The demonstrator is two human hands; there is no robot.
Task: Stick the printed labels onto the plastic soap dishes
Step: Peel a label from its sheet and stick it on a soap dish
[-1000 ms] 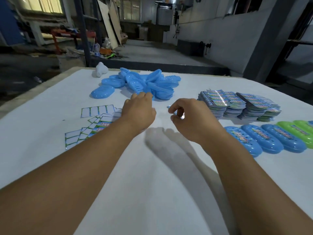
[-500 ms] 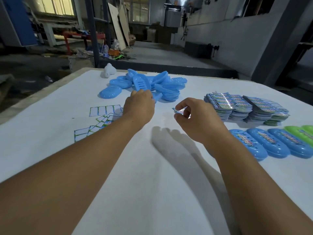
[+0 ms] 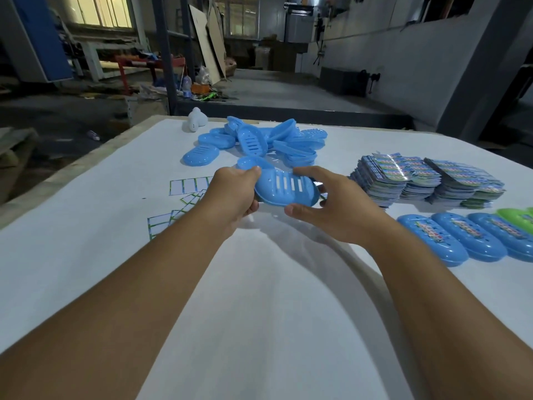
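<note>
A blue slotted soap dish (image 3: 285, 189) is held above the white table (image 3: 259, 313), underside up. My left hand (image 3: 230, 194) grips its left end. My right hand (image 3: 340, 206) brackets its right end, index finger over the far rim and thumb under the near rim. A sliver of printed label (image 3: 323, 195) shows between the dish and my right palm. Behind lies a loose pile of unlabelled blue dishes (image 3: 259, 140). Stacks of printed labels (image 3: 427, 177) sit to the right.
A row of labelled blue dishes (image 3: 450, 238), with a green one (image 3: 516, 217), lies at the right edge. Empty label backing sheets (image 3: 187, 186) are scattered left of my hands. A small white object (image 3: 196, 119) stands at the table's far edge.
My left hand has lifted a blue dish out of the pile and brought it toward me. My right hand, which pinched a label, has opened wider and closed around the dish's right end.
</note>
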